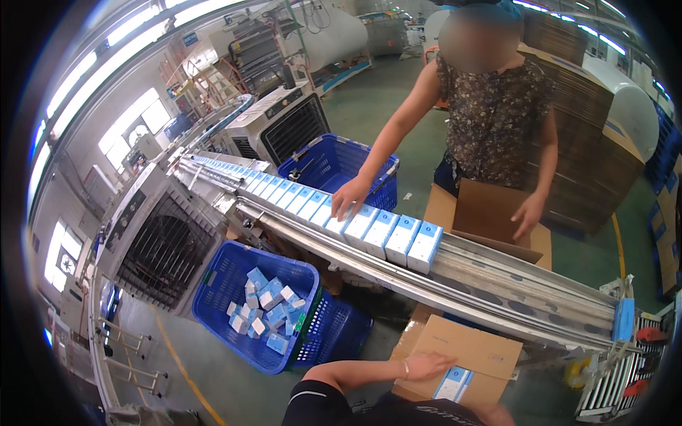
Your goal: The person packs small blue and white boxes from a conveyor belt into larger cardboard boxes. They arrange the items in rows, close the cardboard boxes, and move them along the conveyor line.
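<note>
In front of me is a brown cardboard carton [469,337], with blue-and-white small boxes [449,384] showing inside through a gap beside its flap. My left hand [428,366] lies on the carton's flap at the left, fingers stretched out flat and holding nothing. Low at the carton's near right corner is my right hand [495,414], smeared and partly cut off by the frame's lower edge, so its fingers cannot be made out. Beyond the carton, a row of blue-and-white boxes [381,232] stands on a metal conveyor [497,284].
Across the conveyor a co-worker touches the row with one hand [349,197]; the other is by an open carton [490,206]. A blue basket [206,287] of loose small boxes stands at left, another blue basket [387,192] behind the conveyor. Stacked cartons [575,142] rise at right.
</note>
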